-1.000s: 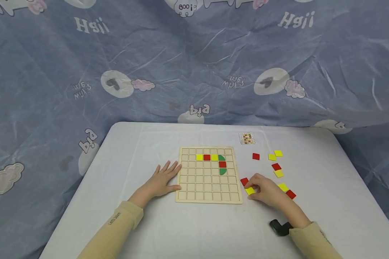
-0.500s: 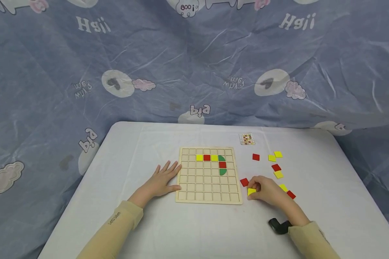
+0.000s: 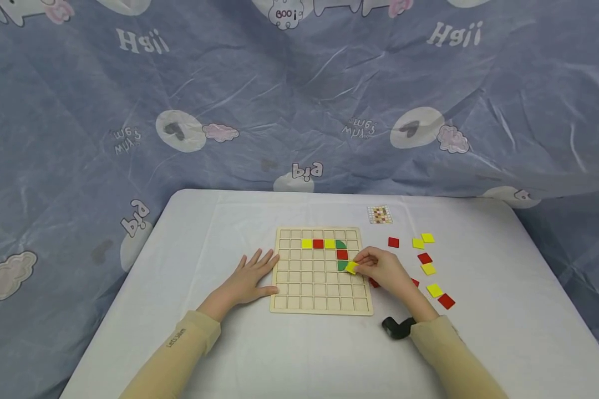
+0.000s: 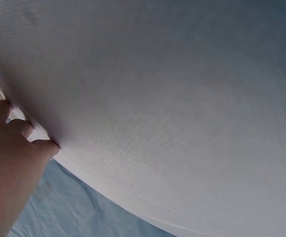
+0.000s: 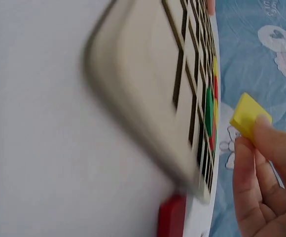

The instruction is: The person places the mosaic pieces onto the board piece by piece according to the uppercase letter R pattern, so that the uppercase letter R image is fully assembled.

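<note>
Fingertips of the right hand (image 3: 384, 270) pinch a yellow tile (image 3: 351, 267) above the grid board (image 3: 319, 307).

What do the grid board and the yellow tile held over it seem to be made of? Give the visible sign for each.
Grid board: probably pale unfinished wood, going by its matte tan colour and cut square cells.
Yellow tile, pinched by the right hand: plastic or painted wood; flat, uniformly bright, with thick edges in the right wrist view.

A small patterned card (image 3: 380, 214) (print too small to read) lies before a blue printed backdrop (image 3: 299, 100).
</note>
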A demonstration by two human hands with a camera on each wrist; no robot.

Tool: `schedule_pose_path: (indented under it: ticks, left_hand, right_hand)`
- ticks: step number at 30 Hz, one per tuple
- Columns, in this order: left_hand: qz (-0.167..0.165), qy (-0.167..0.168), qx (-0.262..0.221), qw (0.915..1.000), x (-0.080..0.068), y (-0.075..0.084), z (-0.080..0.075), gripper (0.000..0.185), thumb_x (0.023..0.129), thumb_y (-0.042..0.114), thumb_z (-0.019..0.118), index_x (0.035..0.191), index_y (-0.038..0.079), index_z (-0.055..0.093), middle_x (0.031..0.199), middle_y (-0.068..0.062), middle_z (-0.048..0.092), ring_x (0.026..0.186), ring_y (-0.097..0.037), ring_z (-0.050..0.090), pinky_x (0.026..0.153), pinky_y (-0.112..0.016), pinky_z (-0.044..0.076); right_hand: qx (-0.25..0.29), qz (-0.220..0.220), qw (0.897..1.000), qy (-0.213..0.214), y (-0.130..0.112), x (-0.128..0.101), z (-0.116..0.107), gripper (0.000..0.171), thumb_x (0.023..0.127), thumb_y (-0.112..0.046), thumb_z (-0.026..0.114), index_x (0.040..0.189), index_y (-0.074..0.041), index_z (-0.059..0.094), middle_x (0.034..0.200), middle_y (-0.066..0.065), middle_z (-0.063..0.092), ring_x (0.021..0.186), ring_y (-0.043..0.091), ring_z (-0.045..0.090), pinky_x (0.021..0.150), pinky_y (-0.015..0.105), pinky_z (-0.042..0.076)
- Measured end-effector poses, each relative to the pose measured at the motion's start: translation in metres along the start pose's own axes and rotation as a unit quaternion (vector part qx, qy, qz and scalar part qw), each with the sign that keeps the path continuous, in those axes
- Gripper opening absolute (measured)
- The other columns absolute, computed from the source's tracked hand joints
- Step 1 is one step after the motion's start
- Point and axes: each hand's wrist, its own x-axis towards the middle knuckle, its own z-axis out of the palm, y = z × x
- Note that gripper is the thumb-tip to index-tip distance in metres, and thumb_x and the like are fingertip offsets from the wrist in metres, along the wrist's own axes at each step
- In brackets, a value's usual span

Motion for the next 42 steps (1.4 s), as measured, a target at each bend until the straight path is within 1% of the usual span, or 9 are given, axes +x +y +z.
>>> schedule_pose_path:
  ticks: [5, 10, 17, 24, 29, 33, 36, 39, 42]
  left_hand:
    - [0.002, 0.003, 0.000, 1.0000, 0.000, -0.002, 0.002, 0.087, 0.090, 0.060, 0.058, 0.159, 0.024, 0.017, 0.166, -0.002, 0.012, 0.154, -0.031, 0.003, 0.122, -0.060, 0.001]
    - [0.003, 0.004, -0.005, 1.0000, 0.001, -0.002, 0.002, 0.087, 0.090, 0.060, 0.058, 0.159, 0.023, 0.018, 0.166, -0.002, 0.013, 0.154, -0.032, 0.003, 0.122, -0.060, 0.001]
    - [0.002, 0.002, -0.001, 1.0000, 0.001, -0.001, 0.000, 0.087, 0.091, 0.058, 0.059, 0.159, 0.023, 0.018, 0.166, -0.002, 0.012, 0.154, -0.032, 0.004, 0.122, -0.060, 0.002]
    - [0.009, 0.009, -0.003, 0.9999, 0.001, 0.000, 0.000, 0.086, 0.091, 0.056, 0.060, 0.159, 0.020, 0.021, 0.166, -0.005, 0.016, 0.154, -0.034, 0.006, 0.122, -0.062, 0.003]
    - [0.005, 0.007, -0.001, 1.0000, 0.001, -0.001, 0.001, 0.086, 0.091, 0.057, 0.059, 0.159, 0.021, 0.020, 0.166, -0.004, 0.015, 0.154, -0.034, 0.005, 0.122, -0.061, 0.003]
    - [0.005, 0.007, -0.003, 1.0000, 0.002, -0.001, 0.001, 0.086, 0.091, 0.057, 0.059, 0.159, 0.021, 0.020, 0.166, -0.004, 0.015, 0.154, -0.034, 0.005, 0.122, -0.061, 0.003]
    - [0.002, 0.002, -0.002, 1.0000, 0.001, -0.001, 0.001, 0.087, 0.091, 0.058, 0.059, 0.159, 0.023, 0.018, 0.166, -0.003, 0.013, 0.154, -0.032, 0.003, 0.122, -0.060, 0.002]
    - [0.000, 0.001, -0.001, 1.0000, 0.001, -0.001, 0.001, 0.088, 0.090, 0.059, 0.059, 0.159, 0.023, 0.018, 0.166, -0.002, 0.012, 0.154, -0.032, 0.003, 0.122, -0.060, 0.001]
    - [0.002, 0.003, -0.001, 1.0000, 0.001, -0.001, 0.000, 0.087, 0.090, 0.059, 0.059, 0.159, 0.023, 0.018, 0.166, -0.003, 0.013, 0.154, -0.032, 0.003, 0.122, -0.060, 0.002]
  right_hand:
    - [-0.010, -0.016, 1.000, 0.000, -0.019, 0.016, 0.019, 0.013, 0.086, -0.014, 0.077, 0.097, -0.011, 0.071, 0.090, 0.003, 0.073, 0.078, 0.012, 0.065, 0.069, 0.023, 0.054]
    - [-0.044, -0.029, 0.998, -0.014, -0.029, 0.026, 0.031, 0.009, 0.086, -0.013, 0.076, 0.094, -0.011, 0.073, 0.087, 0.000, 0.072, 0.077, 0.011, 0.063, 0.071, 0.026, 0.054]
    - [-0.084, -0.041, 0.995, -0.028, -0.031, 0.030, 0.035, 0.005, 0.087, -0.009, 0.075, 0.091, -0.010, 0.074, 0.084, 0.001, 0.069, 0.075, 0.013, 0.058, 0.070, 0.027, 0.051]
    - [-0.128, -0.071, 0.989, -0.027, -0.029, 0.031, 0.037, 0.011, 0.086, -0.006, 0.075, 0.096, -0.008, 0.078, 0.090, 0.003, 0.064, 0.076, 0.012, 0.057, 0.070, 0.025, 0.050]
    - [-0.104, -0.071, 0.992, -0.029, -0.025, 0.029, 0.026, 0.014, 0.088, -0.011, 0.074, 0.101, -0.010, 0.077, 0.095, 0.004, 0.067, 0.082, 0.014, 0.059, 0.074, 0.028, 0.051]
    - [-0.059, -0.036, 0.997, -0.021, -0.019, 0.022, 0.007, 0.018, 0.090, -0.017, 0.072, 0.106, -0.011, 0.076, 0.103, 0.005, 0.068, 0.086, 0.019, 0.061, 0.073, 0.029, 0.051]
    - [-0.042, -0.003, 0.999, -0.024, -0.012, 0.014, -0.008, 0.022, 0.091, -0.019, 0.071, 0.112, -0.010, 0.073, 0.105, 0.006, 0.068, 0.090, 0.021, 0.061, 0.072, 0.028, 0.053]
    - [-0.052, 0.016, 0.998, -0.033, -0.001, 0.007, -0.020, 0.026, 0.091, -0.019, 0.072, 0.115, -0.009, 0.071, 0.104, 0.007, 0.069, 0.092, 0.021, 0.062, 0.074, 0.029, 0.055]
    - [-0.072, 0.016, 0.997, -0.038, 0.009, 0.000, -0.027, 0.027, 0.089, -0.018, 0.073, 0.115, -0.008, 0.071, 0.103, 0.006, 0.070, 0.091, 0.019, 0.062, 0.076, 0.030, 0.055]
